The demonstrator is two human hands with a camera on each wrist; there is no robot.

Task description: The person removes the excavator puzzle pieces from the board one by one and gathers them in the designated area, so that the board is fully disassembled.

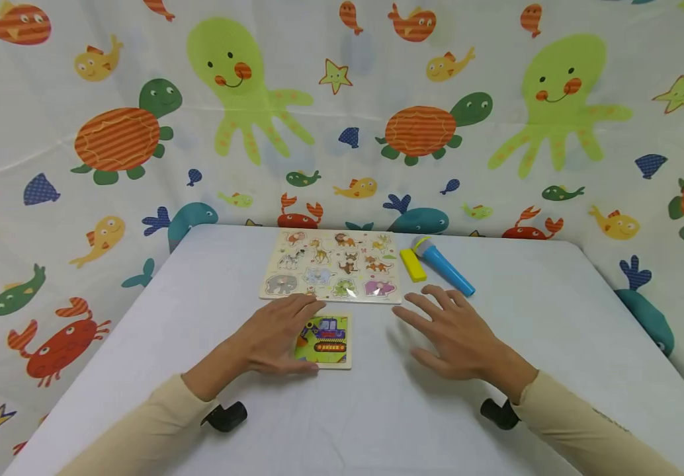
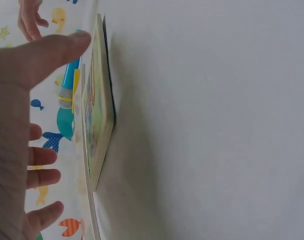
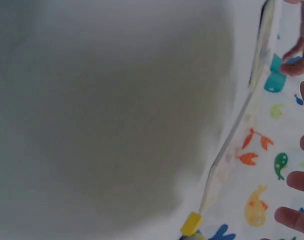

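Over the table (image 1: 562, 311), head view: gave me the vehicle picture on the small puzzle (image 1: 331, 338) from above; the left-wrist view gave me its pale side edge.
Left hand (image 1: 273, 334): fingers spread, gripping nothing; I could not confirm contact with the small puzzle.
Small puzzle: lay flat, partly covered by the left hand in head view, just nearer the person than the animal board (image 1: 331, 264).
Right hand (image 1: 456, 337): fingers extended and apart, empty, right of the small puzzle; the yellow block (image 1: 413, 265) and blue microphone (image 1: 446, 266) lay beyond it.
Right-wrist view: showed me the animal board edge-on.
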